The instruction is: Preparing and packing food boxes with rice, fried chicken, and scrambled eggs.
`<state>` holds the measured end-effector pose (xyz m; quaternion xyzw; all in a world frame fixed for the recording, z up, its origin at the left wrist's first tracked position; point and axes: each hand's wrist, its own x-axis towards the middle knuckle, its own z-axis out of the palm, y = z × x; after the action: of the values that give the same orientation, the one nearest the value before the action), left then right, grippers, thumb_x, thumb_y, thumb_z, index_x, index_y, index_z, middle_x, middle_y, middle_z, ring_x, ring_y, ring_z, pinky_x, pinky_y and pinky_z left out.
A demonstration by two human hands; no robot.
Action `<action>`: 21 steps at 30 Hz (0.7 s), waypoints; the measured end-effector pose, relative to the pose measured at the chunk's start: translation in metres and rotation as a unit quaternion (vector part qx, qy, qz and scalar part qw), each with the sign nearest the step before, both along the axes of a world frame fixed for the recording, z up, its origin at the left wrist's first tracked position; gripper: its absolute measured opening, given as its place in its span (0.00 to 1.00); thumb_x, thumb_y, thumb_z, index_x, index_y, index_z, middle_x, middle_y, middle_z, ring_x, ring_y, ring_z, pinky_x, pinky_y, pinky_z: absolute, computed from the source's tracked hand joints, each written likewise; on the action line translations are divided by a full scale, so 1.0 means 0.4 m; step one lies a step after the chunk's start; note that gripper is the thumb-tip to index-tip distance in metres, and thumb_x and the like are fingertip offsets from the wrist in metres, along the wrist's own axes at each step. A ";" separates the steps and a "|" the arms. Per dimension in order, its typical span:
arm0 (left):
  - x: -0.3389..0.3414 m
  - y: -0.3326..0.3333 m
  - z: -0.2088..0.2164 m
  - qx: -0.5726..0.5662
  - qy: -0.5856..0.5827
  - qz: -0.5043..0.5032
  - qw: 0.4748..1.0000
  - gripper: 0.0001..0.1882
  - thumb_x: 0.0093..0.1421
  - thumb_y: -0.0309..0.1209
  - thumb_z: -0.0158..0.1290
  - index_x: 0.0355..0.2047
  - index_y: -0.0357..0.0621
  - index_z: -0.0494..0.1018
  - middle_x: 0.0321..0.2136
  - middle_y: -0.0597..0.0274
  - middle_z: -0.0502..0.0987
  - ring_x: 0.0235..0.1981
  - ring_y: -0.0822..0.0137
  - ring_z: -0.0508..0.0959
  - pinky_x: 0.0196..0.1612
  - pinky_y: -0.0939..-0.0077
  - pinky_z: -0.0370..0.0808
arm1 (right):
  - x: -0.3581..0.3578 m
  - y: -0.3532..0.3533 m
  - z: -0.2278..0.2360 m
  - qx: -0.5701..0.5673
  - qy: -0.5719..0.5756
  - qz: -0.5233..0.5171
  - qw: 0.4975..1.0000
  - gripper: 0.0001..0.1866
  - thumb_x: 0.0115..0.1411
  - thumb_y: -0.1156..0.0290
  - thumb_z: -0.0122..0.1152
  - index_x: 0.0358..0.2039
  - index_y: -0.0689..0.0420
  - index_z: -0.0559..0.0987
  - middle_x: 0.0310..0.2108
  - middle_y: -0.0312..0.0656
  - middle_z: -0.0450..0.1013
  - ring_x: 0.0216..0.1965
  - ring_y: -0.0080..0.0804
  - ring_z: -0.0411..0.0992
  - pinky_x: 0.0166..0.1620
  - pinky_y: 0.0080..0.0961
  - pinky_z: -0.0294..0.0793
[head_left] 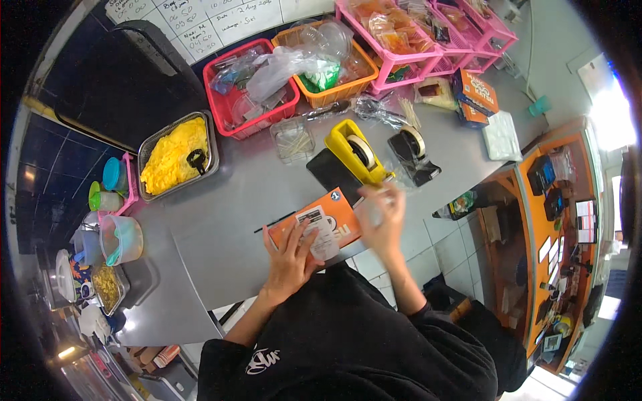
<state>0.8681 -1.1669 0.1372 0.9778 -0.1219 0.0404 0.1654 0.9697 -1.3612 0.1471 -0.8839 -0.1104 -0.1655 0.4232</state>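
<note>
An orange cardboard box [344, 217] lies at the table's near edge, in front of my body. A white paper slip [324, 230] with dark print rests on its top. My left hand [292, 257] holds the box at its left part, fingertips over the slip's edge and thumb at the end. My right hand [382, 217], slightly blurred, is raised at the near end of a yellow tape dispenser [352, 152]. Its thumb and fingertips are drawn together; what they pinch is too small to make out. A dark phone-like slab [332, 175] lies beside the dispenser.
A black tape dispenser [413, 154] stands to the right. Behind are a red basket [253, 123], an orange basket [331, 93] and pink racks [401, 70] of packets. A metal tray [212, 167] of yellow food sits left. Folded orange boxes [478, 93] lie far right.
</note>
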 end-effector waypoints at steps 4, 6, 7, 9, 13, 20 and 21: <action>0.009 -0.064 0.007 -0.049 -0.060 0.086 0.993 0.20 0.55 0.44 0.49 0.44 0.47 0.69 0.51 0.59 0.63 0.54 0.59 0.62 0.57 0.42 0.42 | 0.208 -0.181 -0.151 0.040 0.159 -0.073 0.984 0.07 0.53 0.70 0.58 0.32 0.55 0.78 0.46 0.48 0.65 0.40 0.41 0.67 0.44 0.33 0.67; 0.018 -0.076 0.005 -0.075 -0.065 0.111 0.989 0.19 0.52 0.38 0.52 0.44 0.46 0.68 0.51 0.58 0.64 0.54 0.56 0.62 0.57 0.45 0.43 | 0.253 -0.197 -0.176 0.074 0.318 -0.022 0.945 0.07 0.56 0.68 0.56 0.30 0.56 0.78 0.48 0.48 0.64 0.39 0.40 0.68 0.44 0.32 0.67; 0.018 -0.079 0.008 -0.076 -0.062 0.116 0.988 0.19 0.52 0.38 0.52 0.44 0.46 0.68 0.51 0.58 0.64 0.54 0.56 0.62 0.57 0.45 0.43 | 0.259 -0.186 -0.151 0.142 0.402 0.022 0.904 0.09 0.57 0.65 0.55 0.28 0.57 0.78 0.48 0.46 0.65 0.39 0.37 0.68 0.43 0.30 0.68; 0.023 -0.073 0.013 -0.098 -0.056 0.137 0.984 0.23 0.50 0.37 0.54 0.46 0.43 0.65 0.50 0.57 0.65 0.53 0.56 0.63 0.58 0.46 0.46 | 0.259 -0.184 -0.146 0.206 0.484 0.068 0.848 0.12 0.59 0.63 0.54 0.26 0.58 0.78 0.49 0.45 0.65 0.40 0.34 0.69 0.42 0.28 0.69; 0.020 -0.070 -0.007 -0.086 -0.088 0.147 0.981 0.29 0.50 0.38 0.54 0.50 0.40 0.59 0.49 0.55 0.65 0.52 0.57 0.64 0.57 0.48 0.47 | 0.184 -0.220 -0.209 0.344 0.250 0.129 0.896 0.11 0.59 0.67 0.53 0.26 0.62 0.76 0.44 0.39 0.67 0.37 0.28 0.70 0.35 0.31 0.74; 0.016 -0.074 -0.023 -0.108 -0.127 0.142 0.976 0.34 0.48 0.37 0.55 0.53 0.40 0.54 0.49 0.56 0.65 0.52 0.57 0.64 0.56 0.50 0.47 | 0.171 -0.239 -0.207 -0.034 0.008 -0.036 0.999 0.03 0.51 0.79 0.55 0.23 0.64 0.74 0.29 0.47 0.70 0.28 0.39 0.70 0.28 0.29 0.69; 0.017 -0.075 -0.031 -0.104 -0.131 0.141 0.976 0.34 0.48 0.37 0.55 0.53 0.40 0.54 0.49 0.56 0.65 0.52 0.57 0.64 0.56 0.50 0.47 | 0.165 -0.245 -0.205 -0.063 -0.021 -0.082 0.994 0.04 0.53 0.79 0.54 0.23 0.64 0.73 0.23 0.45 0.71 0.21 0.34 0.70 0.23 0.26 0.68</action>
<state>0.8749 -1.1967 0.1249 0.9487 0.0015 0.2038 0.2416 1.0356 -1.4592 0.0652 -0.9112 -0.0568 -0.2105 0.3496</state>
